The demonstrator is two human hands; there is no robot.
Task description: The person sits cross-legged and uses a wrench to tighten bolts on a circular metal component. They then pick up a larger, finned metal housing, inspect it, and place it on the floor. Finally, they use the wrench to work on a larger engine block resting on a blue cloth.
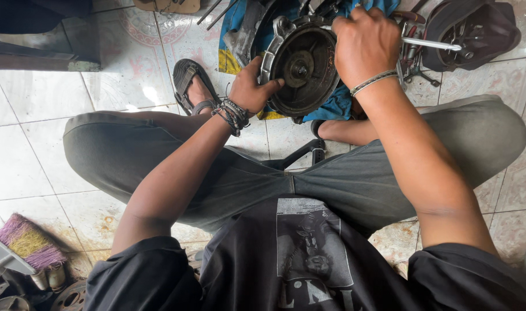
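Head view is showing you squatting on a tiled floor [38, 150], and you are looking straight down past your knees at a round, dark metal engine cover [302, 66] that is standing tilted on its edge just beyond your feet, its hollow side facing you. Your left hand [251, 87] is gripping the lower left rim of the cover, thumb reaching in towards the hub at its centre, cord bracelets bunching at the wrist. Your right hand [363, 43] is clenched over the upper right rim, knuckles up, and a thin metal rod [433, 44] is sticking out from under it to the right; you cannot tell from here exactly how the fingers are closing on that rod. A blue cloth [332, 106] is lying under and behind the cover, touching its lower edge. Your left foot is sitting in a dark sandal [188, 83] just left of the cover. A black bag [476, 29] holding metal parts is resting well to the right, near the top corner. A small broom [24, 242] with purple and yellow bristles is lying at the lower left, well apart from your hands
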